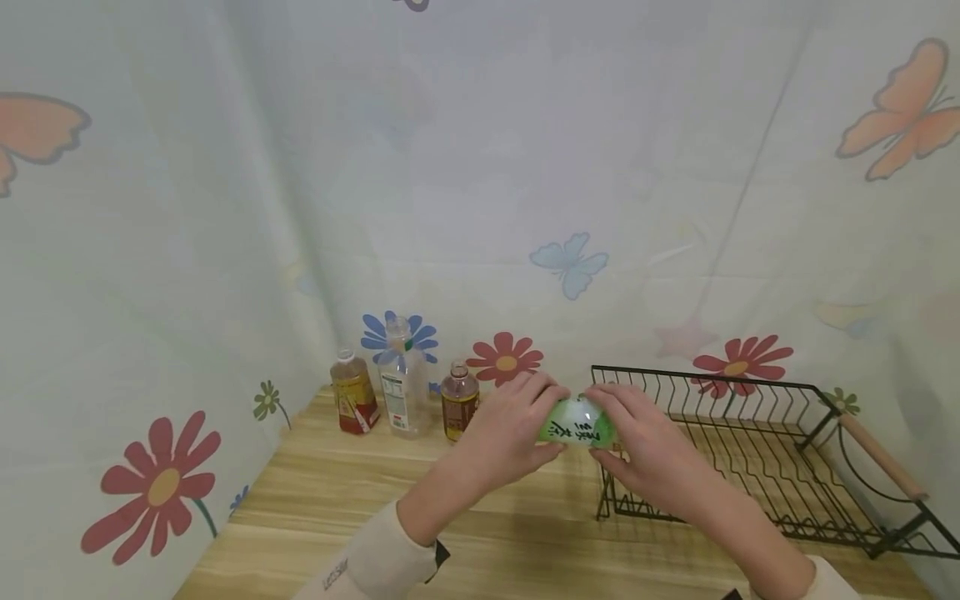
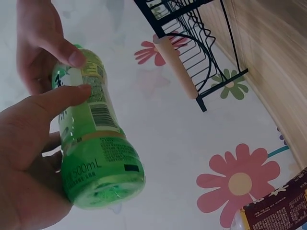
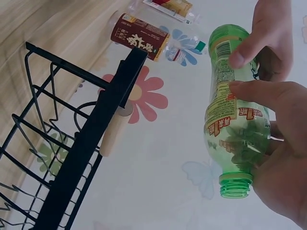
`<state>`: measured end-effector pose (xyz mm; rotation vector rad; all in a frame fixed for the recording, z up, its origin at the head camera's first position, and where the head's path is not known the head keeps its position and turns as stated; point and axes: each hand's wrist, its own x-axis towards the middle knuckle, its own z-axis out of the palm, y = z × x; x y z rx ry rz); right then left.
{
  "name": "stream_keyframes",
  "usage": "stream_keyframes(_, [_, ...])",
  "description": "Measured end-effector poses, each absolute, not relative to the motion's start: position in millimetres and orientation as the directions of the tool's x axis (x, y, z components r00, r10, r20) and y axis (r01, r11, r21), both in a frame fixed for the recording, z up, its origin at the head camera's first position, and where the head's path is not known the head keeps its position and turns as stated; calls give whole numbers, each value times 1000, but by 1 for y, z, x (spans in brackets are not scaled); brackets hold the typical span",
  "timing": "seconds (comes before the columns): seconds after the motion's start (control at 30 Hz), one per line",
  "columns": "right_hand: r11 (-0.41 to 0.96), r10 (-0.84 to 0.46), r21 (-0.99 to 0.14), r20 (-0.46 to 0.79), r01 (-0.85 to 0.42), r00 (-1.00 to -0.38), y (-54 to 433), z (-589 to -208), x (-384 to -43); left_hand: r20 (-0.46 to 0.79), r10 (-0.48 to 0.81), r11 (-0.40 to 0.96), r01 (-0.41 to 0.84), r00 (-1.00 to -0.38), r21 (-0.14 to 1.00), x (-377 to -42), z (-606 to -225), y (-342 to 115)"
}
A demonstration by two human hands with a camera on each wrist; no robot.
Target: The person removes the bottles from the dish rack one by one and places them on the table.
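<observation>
Both hands hold a green plastic bottle level in the air, above the table and beside the wire rack. My left hand grips the base end, its thumb lying along the label in the left wrist view. The neck end is held by my right hand, thumb across the label. In the right wrist view the bottle has a bare threaded mouth with no cap on it. Its base, marked 500mL, faces the left wrist camera. From the head view, the hands hide both bottle ends.
A black wire dish rack with a wooden handle stands on the right of the wooden table. Uncapped bottles stand at the back left: a red-labelled bottle, a tall clear bottle and a brown-labelled bottle. A patterned curtain hangs behind.
</observation>
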<state>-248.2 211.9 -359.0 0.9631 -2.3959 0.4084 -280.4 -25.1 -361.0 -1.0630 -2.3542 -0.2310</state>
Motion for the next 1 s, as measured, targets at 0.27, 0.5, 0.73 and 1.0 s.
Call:
stream_keyframes(0.27, [734, -579, -38, 485, -678, -655, 223, -353, -248, 500, 633, 737, 657, -591, -156, -287, -363, -31])
stream_keyframes(0.5, [749, -550, -57, 503, -660, -667, 250, -349, -244, 508, 562, 778, 626, -653, -56, -300, -366, -51])
stream_keyframes(0.73, [775, -503, -105, 494, -623, -709, 280, -354, -240, 575, 454, 755, 636, -681, 157, -318, -376, -64])
stream_keyframes(1.0, [795, -444, -257, 370, -549, -816, 307, -368, -234, 551, 289, 597, 597, -783, 536, -331, -396, -74])
